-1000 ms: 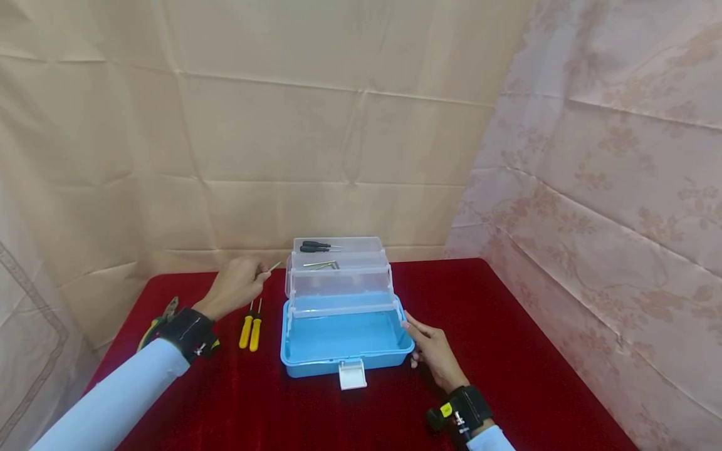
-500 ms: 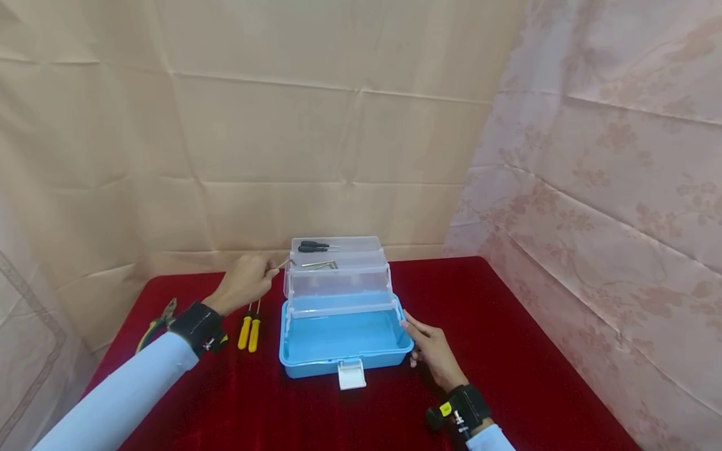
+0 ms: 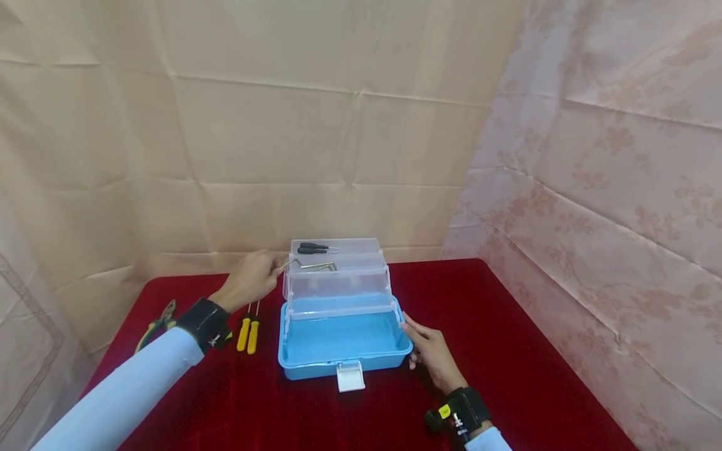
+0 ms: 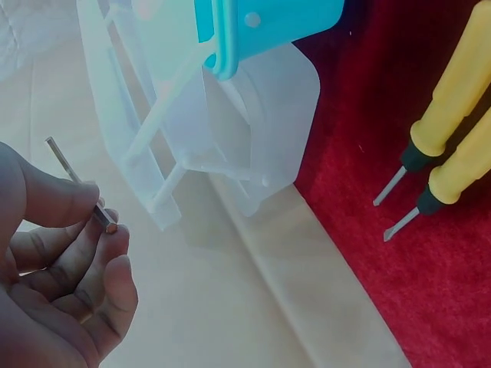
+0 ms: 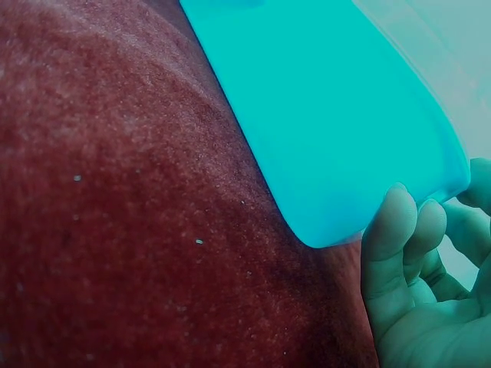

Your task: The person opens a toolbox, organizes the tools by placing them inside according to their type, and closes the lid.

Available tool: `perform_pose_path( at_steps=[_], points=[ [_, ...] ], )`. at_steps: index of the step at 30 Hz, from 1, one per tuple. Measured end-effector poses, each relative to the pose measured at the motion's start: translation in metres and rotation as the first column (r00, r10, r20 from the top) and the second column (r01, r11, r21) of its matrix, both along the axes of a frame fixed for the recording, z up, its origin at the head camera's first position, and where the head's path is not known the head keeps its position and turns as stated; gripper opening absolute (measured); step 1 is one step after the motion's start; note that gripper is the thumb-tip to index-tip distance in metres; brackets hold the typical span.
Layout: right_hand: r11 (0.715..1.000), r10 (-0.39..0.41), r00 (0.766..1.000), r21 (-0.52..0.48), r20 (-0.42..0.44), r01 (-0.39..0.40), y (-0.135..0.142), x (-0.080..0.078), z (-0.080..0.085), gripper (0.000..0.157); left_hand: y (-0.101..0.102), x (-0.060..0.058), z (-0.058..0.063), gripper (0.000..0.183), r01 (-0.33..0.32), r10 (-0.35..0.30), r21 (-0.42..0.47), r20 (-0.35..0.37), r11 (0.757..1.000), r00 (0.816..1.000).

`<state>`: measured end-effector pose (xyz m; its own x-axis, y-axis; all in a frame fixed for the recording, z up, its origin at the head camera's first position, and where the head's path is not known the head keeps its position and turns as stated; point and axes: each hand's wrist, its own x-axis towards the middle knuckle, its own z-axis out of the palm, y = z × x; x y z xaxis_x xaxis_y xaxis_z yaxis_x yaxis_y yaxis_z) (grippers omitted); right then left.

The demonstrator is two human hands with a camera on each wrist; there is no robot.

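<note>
Left hand pinches a bent hex key; over the last second it has moved rightward, taking the key from outside the blue toolbox to the translucent middle tray, so it is now close to the loose hex keys lying there. Contact is unclear. Right hand grips the toolbox's right side. Yellow-handled screwdrivers and pliers lie leftward.

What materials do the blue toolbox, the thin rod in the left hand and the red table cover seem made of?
Blue toolbox: probably moulded plastic, smooth, with rounded corners and even colour.
Thin rod in the left hand: likely smooth metal, as it glints.
Red table cover: velvet-like fabric, apparently, from its fuzzy nap.
</note>
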<state>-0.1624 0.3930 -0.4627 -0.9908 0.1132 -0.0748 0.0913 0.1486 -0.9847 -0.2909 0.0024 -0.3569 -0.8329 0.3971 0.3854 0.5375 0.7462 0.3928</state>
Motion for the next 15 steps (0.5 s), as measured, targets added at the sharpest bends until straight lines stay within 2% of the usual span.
perform_pose_path(
  at_steps=[7, 15],
  points=[
    [1.000, 0.022, 1.000, -0.004, -0.011, -0.022, 0.001, 0.001, -0.001, 0.054, 0.009, -0.005, 0.001, 0.010, 0.037, -0.038, -0.018, -0.025, 0.999, 0.999],
    [1.000, 0.011, 1.000, -0.012, -0.011, -0.011, 0.000, 0.000, -0.001, 0.055, 0.015, -0.007, 0.003, 0.014, 0.053, -0.053, -0.003, -0.015, 0.999, 0.999]
  ],
)
